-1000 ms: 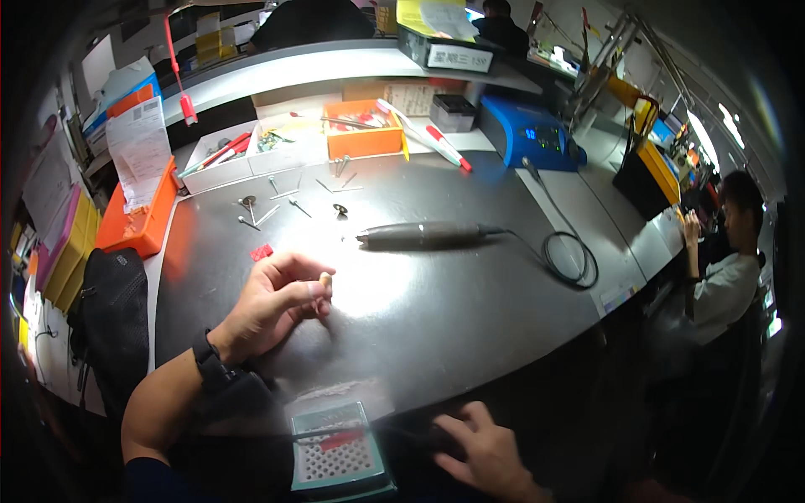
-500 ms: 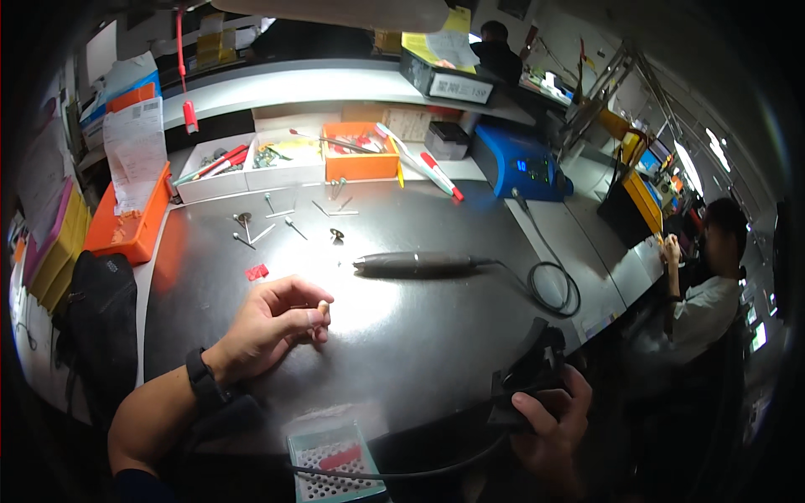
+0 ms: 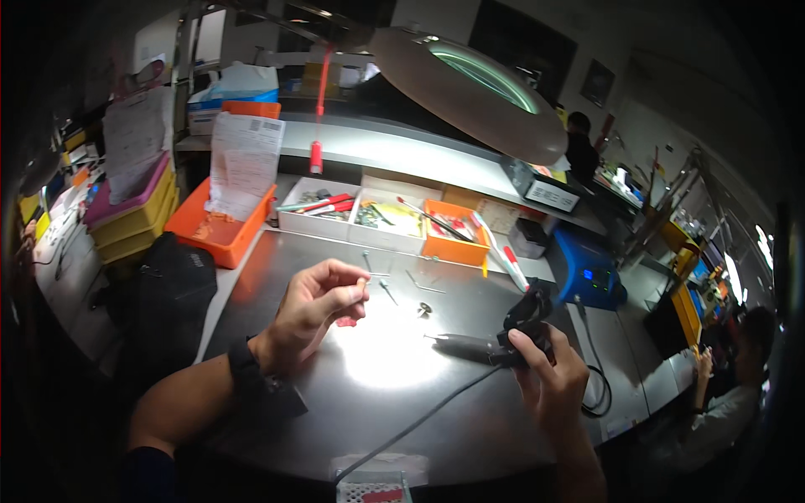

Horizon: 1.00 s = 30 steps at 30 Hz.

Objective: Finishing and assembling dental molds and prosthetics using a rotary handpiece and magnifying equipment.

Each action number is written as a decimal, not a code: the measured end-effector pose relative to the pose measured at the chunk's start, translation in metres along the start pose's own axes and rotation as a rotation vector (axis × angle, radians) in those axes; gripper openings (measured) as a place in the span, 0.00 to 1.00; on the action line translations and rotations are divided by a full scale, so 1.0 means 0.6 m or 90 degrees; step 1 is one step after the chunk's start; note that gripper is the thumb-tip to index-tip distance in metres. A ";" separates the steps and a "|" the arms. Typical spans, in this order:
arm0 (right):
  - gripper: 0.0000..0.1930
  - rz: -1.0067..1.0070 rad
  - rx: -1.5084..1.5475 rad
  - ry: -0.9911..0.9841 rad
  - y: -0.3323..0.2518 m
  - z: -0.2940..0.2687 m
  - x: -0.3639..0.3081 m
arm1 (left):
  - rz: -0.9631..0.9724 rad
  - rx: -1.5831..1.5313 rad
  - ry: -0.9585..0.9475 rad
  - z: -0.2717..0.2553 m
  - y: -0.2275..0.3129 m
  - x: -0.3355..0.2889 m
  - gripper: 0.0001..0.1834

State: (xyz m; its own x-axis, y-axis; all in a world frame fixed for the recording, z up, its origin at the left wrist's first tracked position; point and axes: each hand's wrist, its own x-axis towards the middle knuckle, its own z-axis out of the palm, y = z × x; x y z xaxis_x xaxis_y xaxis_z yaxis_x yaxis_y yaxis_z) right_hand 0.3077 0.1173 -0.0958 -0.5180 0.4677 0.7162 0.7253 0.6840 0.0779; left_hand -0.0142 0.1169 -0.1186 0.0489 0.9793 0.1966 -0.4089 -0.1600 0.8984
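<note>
My left hand [image 3: 314, 306], a dark band on its wrist, is above the left part of the dark bench top [image 3: 377, 436]. Its thumb and forefinger pinch a small tan piece [image 3: 362, 286], too small to name. My right hand [image 3: 549, 369] is closed on a black device with a strap [image 3: 526, 317], its exact kind unclear. A black cable [image 3: 428, 415] runs from it down to the bench's near edge. Behind it lies a dark pen-shaped rotary handpiece [image 3: 459, 346], partly hidden. A brown disc bit [image 3: 424, 310], thin metal bits [image 3: 387, 291] and a red scrap [image 3: 345, 322] lie nearby.
At the back stand two white trays [image 3: 314, 225], an orange tray [image 3: 457, 249] and a blue control box [image 3: 579, 264]. An orange bin [image 3: 210, 239] with papers and a black bag [image 3: 172, 293] are left. A magnifier lamp [image 3: 470, 96] hangs overhead. Another person [image 3: 729, 411] sits right.
My right hand has lifted the black device up and forward, so it now overlaps the handpiece. My left hand is farther forward, still pinching the small piece. The view has tilted and turned left.
</note>
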 end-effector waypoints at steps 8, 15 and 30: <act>0.31 -0.075 -0.021 -0.021 -0.001 0.065 0.055 | 0.022 0.182 -0.410 0.039 0.047 -0.035 0.10; 0.29 -0.062 -0.037 0.085 -0.006 0.034 0.102 | -0.076 0.574 -0.734 0.101 0.089 -0.120 0.13; 0.28 -0.143 0.033 0.392 0.063 -0.063 0.396 | 0.320 1.373 -0.170 0.051 0.208 -0.193 0.04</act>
State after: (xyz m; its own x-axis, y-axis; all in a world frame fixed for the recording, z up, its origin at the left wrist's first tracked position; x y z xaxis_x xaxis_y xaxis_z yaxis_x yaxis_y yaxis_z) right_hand 0.2293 0.2332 0.1034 -0.2900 -0.0851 0.9532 0.5990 0.7607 0.2501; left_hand -0.0430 -0.0201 -0.0170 0.4535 0.8222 0.3440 0.8801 -0.3523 -0.3182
